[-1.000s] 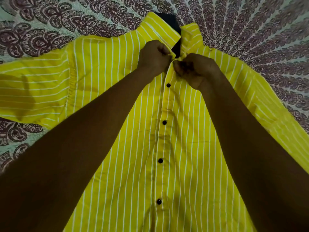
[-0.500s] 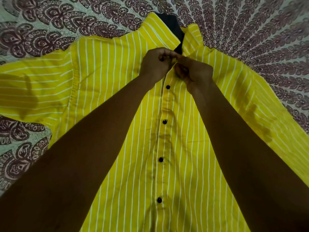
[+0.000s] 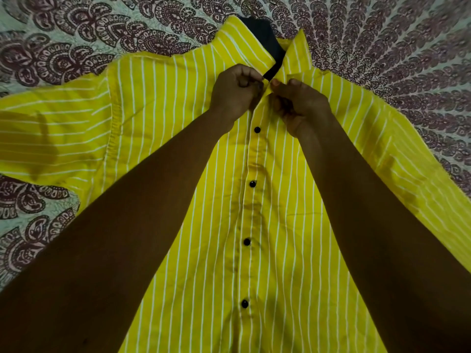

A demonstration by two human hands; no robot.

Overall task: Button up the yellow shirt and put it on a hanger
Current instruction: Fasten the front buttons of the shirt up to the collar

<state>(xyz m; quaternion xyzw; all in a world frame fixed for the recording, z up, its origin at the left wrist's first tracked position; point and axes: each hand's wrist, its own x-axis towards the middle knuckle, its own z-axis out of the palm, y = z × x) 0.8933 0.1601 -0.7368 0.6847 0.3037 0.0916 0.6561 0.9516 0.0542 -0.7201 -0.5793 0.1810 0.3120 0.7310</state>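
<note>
We note the left hand (image 3: 238,89) and right hand (image 3: 299,105) pinching the yellow shirt (image 3: 280,225) atop its lengthwise placket (image 3: 251,159), equally near, top button seemingly hidden between.

Near 12 o'clock on the yellow shirt (image 3: 178,110), my left hand (image 3: 237,94) and right hand (image 3: 302,105), fingertips pressed together half a second ago, have drawn apart: the right toward 3 o'clock, the left toward 11, baring a sliver of placket (image 3: 266,92) between them.
</note>
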